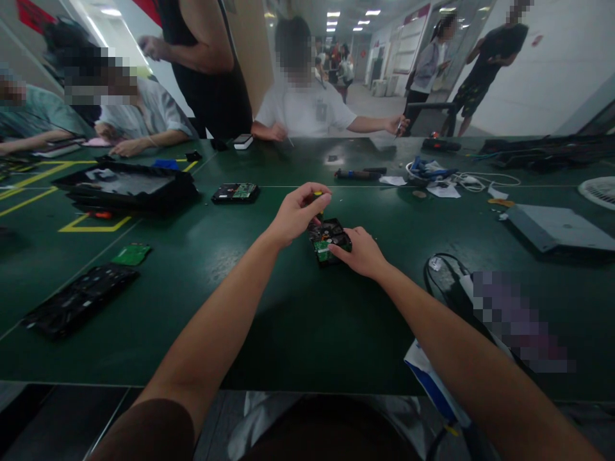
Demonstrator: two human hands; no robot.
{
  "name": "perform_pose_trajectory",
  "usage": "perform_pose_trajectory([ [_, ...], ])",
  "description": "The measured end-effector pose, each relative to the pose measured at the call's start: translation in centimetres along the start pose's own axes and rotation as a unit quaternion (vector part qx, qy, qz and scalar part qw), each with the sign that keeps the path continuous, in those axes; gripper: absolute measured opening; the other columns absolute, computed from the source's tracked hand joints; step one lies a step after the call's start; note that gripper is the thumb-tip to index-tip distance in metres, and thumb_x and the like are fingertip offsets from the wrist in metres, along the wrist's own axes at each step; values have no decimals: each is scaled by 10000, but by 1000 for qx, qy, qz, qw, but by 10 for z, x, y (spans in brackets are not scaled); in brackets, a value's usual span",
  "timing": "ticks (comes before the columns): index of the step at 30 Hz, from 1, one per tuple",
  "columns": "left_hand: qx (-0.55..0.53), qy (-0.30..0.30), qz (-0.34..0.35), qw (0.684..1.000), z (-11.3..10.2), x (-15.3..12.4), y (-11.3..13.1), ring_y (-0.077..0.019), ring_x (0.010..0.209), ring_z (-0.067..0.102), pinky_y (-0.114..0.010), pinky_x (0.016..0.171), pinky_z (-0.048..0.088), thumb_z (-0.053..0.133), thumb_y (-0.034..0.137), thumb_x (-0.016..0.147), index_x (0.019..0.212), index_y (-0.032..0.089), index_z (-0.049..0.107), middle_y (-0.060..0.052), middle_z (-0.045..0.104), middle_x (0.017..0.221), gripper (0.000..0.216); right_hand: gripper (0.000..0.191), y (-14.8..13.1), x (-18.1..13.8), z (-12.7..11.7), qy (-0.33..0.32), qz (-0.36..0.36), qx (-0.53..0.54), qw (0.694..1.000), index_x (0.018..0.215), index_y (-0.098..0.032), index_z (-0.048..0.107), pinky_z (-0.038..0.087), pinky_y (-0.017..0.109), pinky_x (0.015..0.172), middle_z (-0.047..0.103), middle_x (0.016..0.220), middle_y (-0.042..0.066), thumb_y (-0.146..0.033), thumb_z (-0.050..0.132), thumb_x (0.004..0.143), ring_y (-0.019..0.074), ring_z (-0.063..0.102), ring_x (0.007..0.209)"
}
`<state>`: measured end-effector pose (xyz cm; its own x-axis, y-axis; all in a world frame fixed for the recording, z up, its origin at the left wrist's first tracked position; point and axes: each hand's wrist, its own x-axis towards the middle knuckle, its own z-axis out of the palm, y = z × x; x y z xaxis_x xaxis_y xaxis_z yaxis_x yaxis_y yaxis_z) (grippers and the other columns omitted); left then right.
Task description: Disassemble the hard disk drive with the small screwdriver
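A small black hard drive (329, 239) with a green circuit board on top lies on the dark green table (307, 320) in front of me. My left hand (298, 212) is closed round a screwdriver with a yellow-tipped handle (318, 194), held upright over the drive's far side. My right hand (361, 252) rests on the drive's right edge, fingers curled against it and holding it in place.
Another drive (236, 192) lies further back. A black opened case (125, 186), a green board (131, 255) and a black panel (79, 298) lie left. Cables and papers (444, 177), a grey box (557, 228) sit right. People sit and stand across the table.
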<state>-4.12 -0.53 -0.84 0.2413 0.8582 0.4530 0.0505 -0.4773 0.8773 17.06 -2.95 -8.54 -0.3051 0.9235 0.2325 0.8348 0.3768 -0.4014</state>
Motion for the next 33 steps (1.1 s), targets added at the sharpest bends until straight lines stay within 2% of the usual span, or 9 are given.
perform_pose_trajectory([
  [5, -24, 14, -33, 999, -1, 0, 7, -131, 760, 621, -186, 535, 524, 700, 409, 916, 1006, 198, 727, -30, 633, 854, 231, 605, 1, 1, 2, 6, 2, -10, 1000, 1309, -182, 622, 487, 447, 956, 631, 1183, 161, -652, 562, 932, 316, 612, 1072],
  [8, -107, -8, -93, 990, -4, -2, 13, -174, 867, 676, -217, 558, 549, 685, 368, 908, 1085, 213, 688, -48, 682, 925, 235, 639, 2, 0, 5, 10, 6, -6, 1000, 1320, -170, 612, 490, 471, 977, 615, 1206, 168, -668, 565, 920, 330, 606, 1099],
  [11, -189, -8, -140, 972, -6, -2, 14, -205, 911, 694, -297, 630, 609, 642, 336, 896, 1036, 203, 651, -55, 693, 945, 194, 654, 1, -1, 6, 30, 21, 9, 999, 1364, -184, 582, 502, 486, 969, 584, 1249, 168, -644, 612, 899, 335, 595, 1123],
  [13, -197, 5, -145, 970, -7, -1, 13, -206, 897, 689, -310, 641, 616, 618, 333, 882, 961, 185, 652, -62, 688, 947, 172, 609, -2, -3, 6, 62, 19, 17, 998, 1359, -210, 584, 502, 481, 971, 553, 1278, 160, -584, 665, 885, 327, 579, 1143],
  [16, -172, 31, -141, 974, -9, 1, 10, -198, 883, 664, -265, 589, 589, 594, 329, 859, 902, 168, 677, -80, 679, 965, 186, 397, -10, -3, 3, 99, -37, 4, 994, 1232, -230, 664, 478, 464, 995, 557, 1253, 139, -434, 705, 895, 308, 544, 1168],
  [19, -150, 40, -142, 978, -11, 2, 9, -201, 883, 650, -255, 572, 578, 581, 328, 852, 900, 165, 706, -89, 670, 966, 211, 209, -20, -4, -2, 59, -142, -28, 988, 1078, -207, 734, 446, 444, 997, 634, 1196, 119, -315, 577, 994, 280, 539, 1157],
  [23, -138, 28, -137, 980, -11, 2, 9, -211, 878, 654, -273, 583, 590, 587, 330, 862, 910, 171, 725, -93, 663, 945, 216, 361, -30, -7, -12, -8, -192, -66, 979, 1095, -185, 751, 439, 439, 955, 687, 1142, 116, -359, 436, 1065, 269, 557, 1109],
  [27, -130, 39, -129, 982, -9, 3, 10, -212, 866, 672, -282, 595, 597, 573, 314, 872, 910, 181, 704, -84, 666, 893, 190, 447, -36, -13, -21, -45, -208, -105, 971, 1213, -184, 731, 438, 460, 996, 659, 1216, 145, -533, 558, 994, 308, 543, 1172],
  [33, -124, 39, -120, 984, -6, 3, 8, -194, 848, 692, -259, 591, 581, 548, 310, 880, 916, 187, 672, -66, 679, 903, 178, 497, -43, -15, -22, -64, -219, -154, 961, 1208, -139, 723, 449, 469, 1000, 637, 1229, 187, -544, 668, 926, 337, 555, 1157],
])
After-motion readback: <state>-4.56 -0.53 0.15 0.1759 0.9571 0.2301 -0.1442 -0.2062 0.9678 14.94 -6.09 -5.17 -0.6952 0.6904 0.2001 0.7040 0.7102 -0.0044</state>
